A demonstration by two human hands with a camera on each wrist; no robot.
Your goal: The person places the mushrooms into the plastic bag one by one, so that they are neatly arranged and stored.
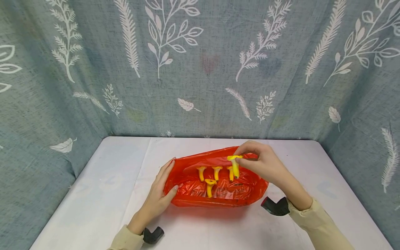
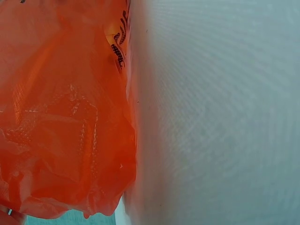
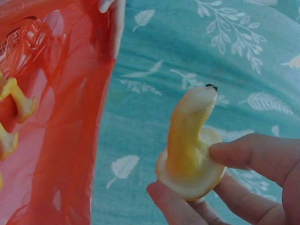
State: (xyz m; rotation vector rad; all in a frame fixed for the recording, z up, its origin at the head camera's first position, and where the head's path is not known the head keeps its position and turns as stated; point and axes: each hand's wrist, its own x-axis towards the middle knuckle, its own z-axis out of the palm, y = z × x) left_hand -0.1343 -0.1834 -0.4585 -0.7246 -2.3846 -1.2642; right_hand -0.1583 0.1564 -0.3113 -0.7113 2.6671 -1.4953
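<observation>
A red plastic bag (image 1: 215, 202) lies spread open on the table, its mouth toward the head camera. Inside it are several yellow mushrooms (image 1: 209, 189) with flared caps and curved stems. My left hand (image 1: 157, 194) grips the bag's left end, thumb on the near side. Between thumb and fingers, my right hand (image 1: 265, 165) pinches another yellow mushroom (image 3: 185, 140) by its cap, over the bag's right part. The stem points down in the head view and has a dark tip. The left wrist view shows mostly the bag's side (image 2: 65, 122).
The bag stands on a white-covered table (image 1: 93, 198). A blue-grey curtain (image 1: 206, 86) with white leaf prints hangs behind and along both sides. Dark curved pieces sit at the left wrist (image 1: 153, 235) and the right wrist (image 1: 276, 206).
</observation>
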